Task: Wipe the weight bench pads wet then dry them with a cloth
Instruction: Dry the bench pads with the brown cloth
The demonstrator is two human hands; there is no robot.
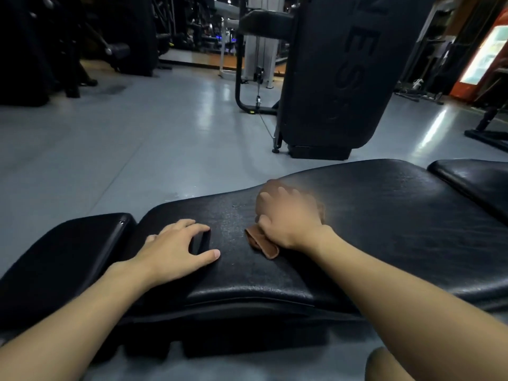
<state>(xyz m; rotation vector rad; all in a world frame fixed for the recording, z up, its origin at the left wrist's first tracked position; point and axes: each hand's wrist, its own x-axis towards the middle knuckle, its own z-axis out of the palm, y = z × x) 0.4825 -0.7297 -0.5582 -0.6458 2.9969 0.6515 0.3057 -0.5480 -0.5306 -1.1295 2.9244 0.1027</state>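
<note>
A black weight bench lies across the lower view, its long back pad (371, 215) in the middle, a smaller pad (68, 248) at the left and another pad (472, 177) at the right. My right hand (288, 215) grips a brown cloth (261, 243) and presses it on the back pad; the hand is motion-blurred. Only a folded end of the cloth shows below the fist. My left hand (176, 248) rests flat on the back pad's left end, fingers spread. A dull, speckled patch shows on the pad between my hands.
A tall black padded machine (330, 78) stands just beyond the bench, with a cable frame (247, 86) beside it. Dark gym equipment (55, 45) fills the far left. A lit orange cabinet (483, 50) is at the far right. Grey floor (137, 133) stretches behind the bench.
</note>
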